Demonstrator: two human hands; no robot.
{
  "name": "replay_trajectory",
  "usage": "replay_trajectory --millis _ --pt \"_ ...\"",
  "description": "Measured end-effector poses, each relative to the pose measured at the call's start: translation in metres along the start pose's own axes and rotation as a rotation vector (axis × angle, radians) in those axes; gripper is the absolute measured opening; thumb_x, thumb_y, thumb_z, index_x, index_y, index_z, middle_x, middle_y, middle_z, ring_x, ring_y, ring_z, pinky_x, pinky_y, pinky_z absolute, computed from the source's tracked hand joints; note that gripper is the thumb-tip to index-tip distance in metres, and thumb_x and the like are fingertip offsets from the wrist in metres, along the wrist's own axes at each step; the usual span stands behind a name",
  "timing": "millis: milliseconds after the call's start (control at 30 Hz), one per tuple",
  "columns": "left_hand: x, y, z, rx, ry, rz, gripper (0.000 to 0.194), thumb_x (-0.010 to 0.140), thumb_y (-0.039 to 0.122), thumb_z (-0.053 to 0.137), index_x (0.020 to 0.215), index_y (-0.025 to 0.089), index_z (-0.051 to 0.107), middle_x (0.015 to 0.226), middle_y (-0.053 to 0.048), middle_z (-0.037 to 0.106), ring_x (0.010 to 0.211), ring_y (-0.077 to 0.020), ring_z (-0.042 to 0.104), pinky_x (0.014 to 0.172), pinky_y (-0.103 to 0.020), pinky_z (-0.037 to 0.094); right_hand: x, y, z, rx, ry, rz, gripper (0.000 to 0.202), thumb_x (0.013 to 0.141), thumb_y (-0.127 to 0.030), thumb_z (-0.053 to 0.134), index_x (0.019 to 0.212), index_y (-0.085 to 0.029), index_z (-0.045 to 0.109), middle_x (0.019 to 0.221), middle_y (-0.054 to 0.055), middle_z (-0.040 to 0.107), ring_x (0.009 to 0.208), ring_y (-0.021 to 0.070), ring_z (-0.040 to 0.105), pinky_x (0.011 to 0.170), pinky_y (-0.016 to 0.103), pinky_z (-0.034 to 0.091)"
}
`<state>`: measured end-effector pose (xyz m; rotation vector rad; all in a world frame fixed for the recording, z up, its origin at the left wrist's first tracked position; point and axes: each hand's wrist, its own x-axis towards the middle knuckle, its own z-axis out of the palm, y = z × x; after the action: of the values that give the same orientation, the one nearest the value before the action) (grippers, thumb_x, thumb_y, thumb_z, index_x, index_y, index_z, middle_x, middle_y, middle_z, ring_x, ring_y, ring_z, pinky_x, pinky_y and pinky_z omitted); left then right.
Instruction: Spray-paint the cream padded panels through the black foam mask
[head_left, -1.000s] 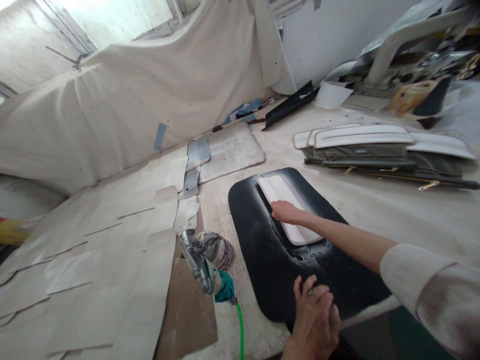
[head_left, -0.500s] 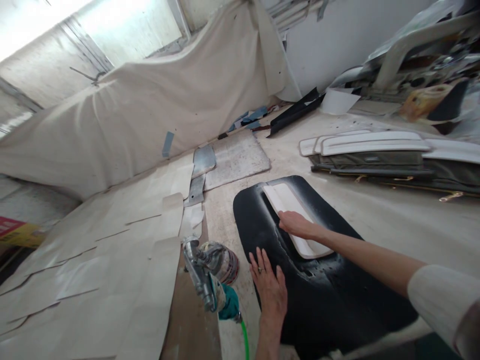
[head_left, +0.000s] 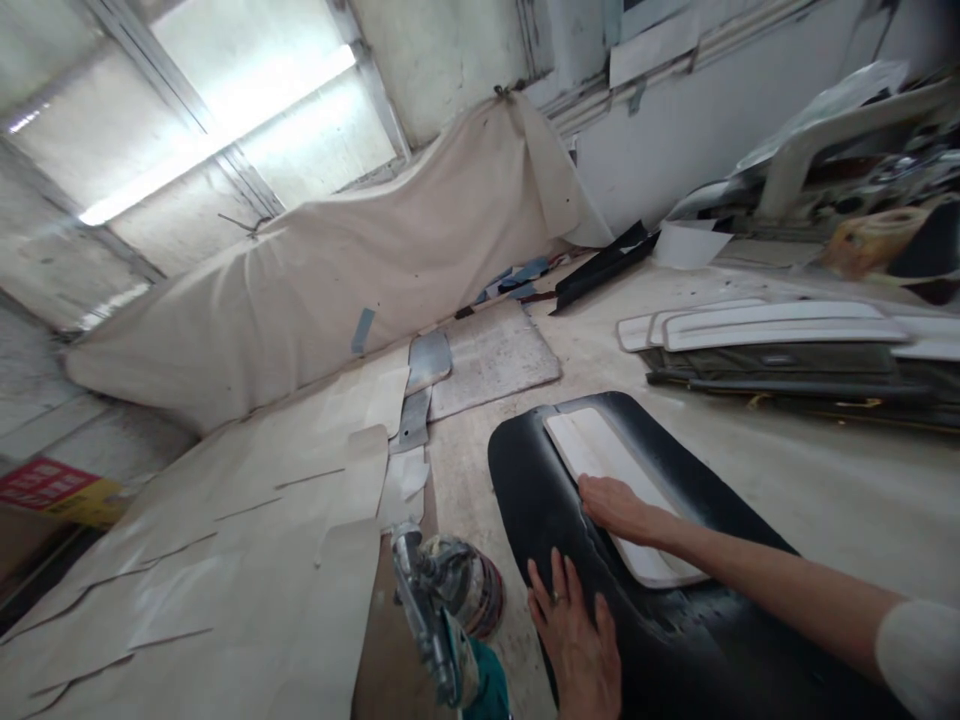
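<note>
A glossy black moulded panel (head_left: 667, 620), rounded at its corners, lies on the dusty beige worktable (head_left: 810, 470), and its near end is cut off by the frame's lower edge. In its shallow recess sits a pale, smooth, elongated insert (head_left: 600, 460). The right hand (head_left: 616, 505) rests flat on that insert, fingers together, while the left hand (head_left: 576, 640) presses palm-down on the panel's left edge with fingers slightly spread. Just left stands a metal spray gun (head_left: 435, 620) with a round cup, its contents unseen and its handle partly out of view. Flat cream cutout sheets (head_left: 225, 560) cover the table's left side; what looks like a stack of trim panels (head_left: 780, 345) lies further right.
</note>
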<state>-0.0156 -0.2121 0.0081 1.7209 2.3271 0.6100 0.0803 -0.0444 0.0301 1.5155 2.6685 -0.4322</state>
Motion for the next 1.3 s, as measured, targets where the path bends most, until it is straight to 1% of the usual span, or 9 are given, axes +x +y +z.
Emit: replay_trajectory --millis 200,367,567,667,767,867,1000,1167,1300 --pt "0.012 -0.007 0.006 0.067 0.140 -0.038 0.034 0.078 0.035 0.043 0.106 0.030 0.062 0.122 -0.005 0.057 0.119 -0.0360 0.042 0.095 -0.062 0.034 0.003 0.007 0.005 0.002 -0.010 -0.098 0.025 0.083 -0.009 0.039 0.099 -0.008 0.059 0.090 0.015 0.065 0.085 0.0248 0.062 0.067 0.032 0.046" --pt "0.032 0.012 0.004 -0.068 0.253 0.010 0.032 0.076 0.024 0.043 0.100 0.023 0.064 0.123 -0.011 0.054 0.118 -0.0334 0.042 0.096 -0.059 0.037 0.001 0.028 0.005 0.010 0.029 -0.191 0.038 0.078 -0.001 0.036 0.108 -0.013 0.057 0.096 0.015 0.063 0.090 0.0262 0.059 0.073 0.035 0.045" --pt "0.112 0.066 0.022 -0.297 0.084 0.203 0.042 0.077 0.004 0.029 0.107 0.014 0.057 0.115 -0.012 0.058 0.111 -0.0185 0.051 0.099 -0.039 0.044 -0.008 0.039 0.023 0.004 0.148 -0.221 0.041 0.080 -0.003 0.030 0.107 -0.014 0.059 0.108 0.018 0.057 0.091 0.0278 0.056 0.077 0.041 0.045" --pt "0.150 0.073 0.043 -0.258 -0.001 0.214 0.047 0.075 0.001 0.030 0.117 0.010 0.049 0.124 -0.014 0.053 0.119 -0.0192 0.045 0.104 -0.039 0.038 -0.018 0.048 0.036 0.058 0.186 -0.276 0.045 0.077 0.000 0.028 0.104 -0.014 0.061 0.108 0.017 0.058 0.097 0.0247 0.054 0.086 0.037 0.044" --pt "0.170 0.067 0.063 -0.214 -0.058 0.181 0.051 0.073 0.001 0.034 0.123 0.006 0.043 0.133 -0.017 0.043 0.128 -0.0245 0.033 0.109 -0.045 0.029 -0.016 0.071 0.031 0.237 0.165 -0.358 0.042 0.072 0.000 0.033 0.093 -0.018 0.065 0.097 0.011 0.063 0.092 0.0208 0.058 0.082 0.031 0.046" --pt "0.177 0.062 0.075 -0.189 -0.120 0.141 0.051 0.074 0.010 0.042 0.125 0.006 0.041 0.136 -0.016 0.039 0.130 -0.0280 0.029 0.110 -0.045 0.026 0.015 0.103 0.004 0.328 0.193 -0.278 0.031 0.075 -0.012 0.041 0.090 -0.020 0.067 0.085 0.007 0.067 0.079 0.0197 0.061 0.074 0.030 0.048" --pt "0.180 0.067 0.074 -0.159 -0.165 0.080 0.053 0.075 0.009 0.038 0.127 0.008 0.038 0.137 -0.013 0.039 0.128 -0.0270 0.030 0.110 -0.041 0.024 0.095 0.131 -0.033 0.290 0.277 -0.232 0.035 0.080 -0.019 0.037 0.103 -0.016 0.064 0.097 0.010 0.065 0.087 0.0214 0.059 0.080 0.033 0.045" --pt "0.184 0.080 0.061 -0.186 -0.225 0.033 0.054 0.070 0.004 0.038 0.124 0.005 0.043 0.130 -0.015 0.044 0.118 -0.0284 0.037 0.106 -0.040 0.030 0.189 0.118 -0.038 0.200 0.222 -0.313 0.034 0.079 -0.007 0.041 0.104 -0.016 0.062 0.104 0.009 0.062 0.101 0.0198 0.053 0.089 0.032 0.039" --pt "0.188 0.083 0.054 -0.244 -0.255 0.000 0.055 0.069 0.002 0.038 0.124 0.005 0.043 0.129 -0.015 0.045 0.117 -0.0290 0.036 0.104 -0.040 0.031 0.227 0.097 -0.028 0.110 0.102 -0.352 0.016 0.084 -0.018 0.052 0.097 -0.016 0.060 0.104 0.006 0.058 0.100 0.0207 0.051 0.085 0.040 0.042"
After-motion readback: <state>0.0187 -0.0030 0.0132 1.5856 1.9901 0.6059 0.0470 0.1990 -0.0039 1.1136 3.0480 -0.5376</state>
